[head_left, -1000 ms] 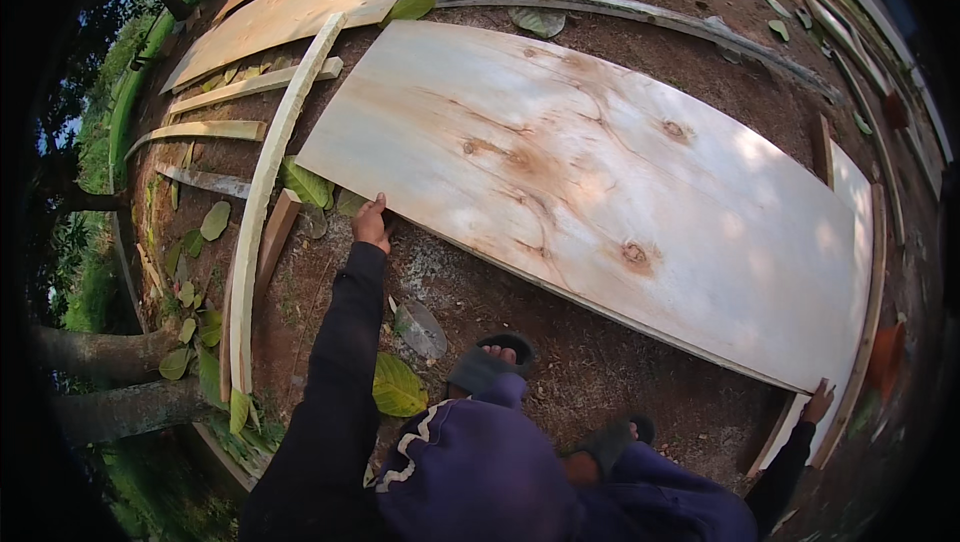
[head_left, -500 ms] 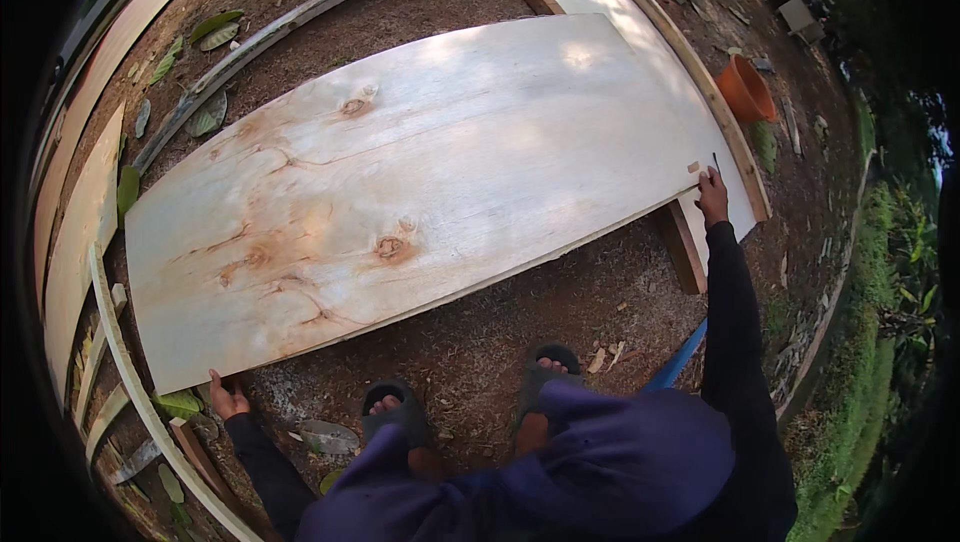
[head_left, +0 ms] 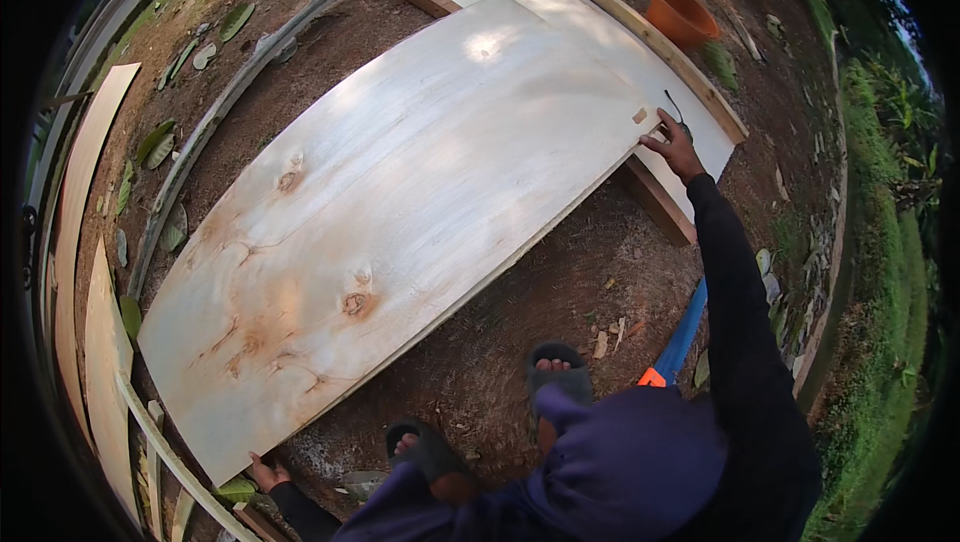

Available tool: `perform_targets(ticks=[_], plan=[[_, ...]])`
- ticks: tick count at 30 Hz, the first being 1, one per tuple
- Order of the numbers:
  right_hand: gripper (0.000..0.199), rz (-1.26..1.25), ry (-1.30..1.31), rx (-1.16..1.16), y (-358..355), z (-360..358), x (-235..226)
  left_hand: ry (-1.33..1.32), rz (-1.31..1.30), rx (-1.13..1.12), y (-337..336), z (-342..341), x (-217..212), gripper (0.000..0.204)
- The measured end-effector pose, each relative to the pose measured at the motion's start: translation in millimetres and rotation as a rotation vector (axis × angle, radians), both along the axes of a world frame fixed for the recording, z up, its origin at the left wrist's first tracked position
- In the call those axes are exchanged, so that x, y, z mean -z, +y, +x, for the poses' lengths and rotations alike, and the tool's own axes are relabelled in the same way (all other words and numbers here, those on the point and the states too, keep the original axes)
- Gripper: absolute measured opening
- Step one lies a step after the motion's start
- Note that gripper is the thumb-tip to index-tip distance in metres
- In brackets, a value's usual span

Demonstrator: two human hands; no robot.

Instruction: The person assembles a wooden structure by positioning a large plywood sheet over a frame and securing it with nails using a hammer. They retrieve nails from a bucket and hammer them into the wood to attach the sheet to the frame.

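The big board (head_left: 400, 212) already lies partly over the white board (head_left: 582, 27) at the far right, with a gap left before the wood strip (head_left: 650, 37). The left hand (head_left: 267, 474), half curled, holds the near left corner. The right hand (head_left: 673, 150), fingers bent, holds the right corner. Fingers underneath are hidden. A thin dark thing (head_left: 678, 111) there is hard to make out.

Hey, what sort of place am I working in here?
Probably an outdoor yard used as a makeshift woodworking spot: there's bare earth scattered with fallen leaves, a grassy strip on the right, and a large plywood sheet low over the ground.
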State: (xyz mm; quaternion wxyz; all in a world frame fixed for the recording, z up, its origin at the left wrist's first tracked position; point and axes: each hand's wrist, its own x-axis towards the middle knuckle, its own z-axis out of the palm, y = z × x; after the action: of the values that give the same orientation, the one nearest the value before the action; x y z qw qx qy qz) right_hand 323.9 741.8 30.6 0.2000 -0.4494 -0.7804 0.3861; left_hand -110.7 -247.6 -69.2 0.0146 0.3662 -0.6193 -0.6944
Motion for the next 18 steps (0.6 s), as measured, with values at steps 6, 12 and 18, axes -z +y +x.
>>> perform_targets(ticks=[6,12,18], plan=[[0.115,-0.052,0.081,-0.054,6.2,4.6,-2.3,0.007,-0.072,0.034,-9.7,-12.3,-2.8,0.053],[0.097,-0.052,0.124,-0.021,27.6,27.9,5.2,-0.071,-0.156,-0.072,29.4,-4.5,3.3,0.06],[0.083,0.043,0.065,-0.029,18.9,13.5,-0.4,0.016,0.073,0.008,-2.1,-12.8,4.1,0.062]])
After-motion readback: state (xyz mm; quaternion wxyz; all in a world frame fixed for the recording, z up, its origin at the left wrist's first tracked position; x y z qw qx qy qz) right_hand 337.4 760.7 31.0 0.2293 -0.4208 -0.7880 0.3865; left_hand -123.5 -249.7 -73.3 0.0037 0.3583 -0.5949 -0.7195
